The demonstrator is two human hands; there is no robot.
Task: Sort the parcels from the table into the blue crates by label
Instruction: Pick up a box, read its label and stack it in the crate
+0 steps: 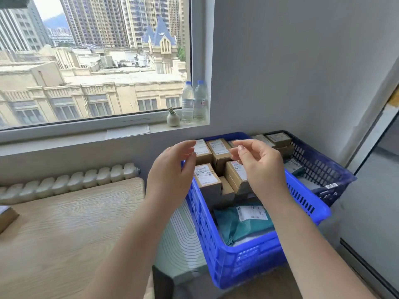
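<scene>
Both hands raised, left (pixel 172 167) and right (pixel 262 162), fingers loosely curled, empty

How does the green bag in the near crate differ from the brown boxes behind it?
The green bag is soft, wrinkled plastic lying flat; the brown boxes are rigid cardboard, stacked in rows. The bag sits lower in the blue crate than the boxes. Both carry white printed labels.
</scene>
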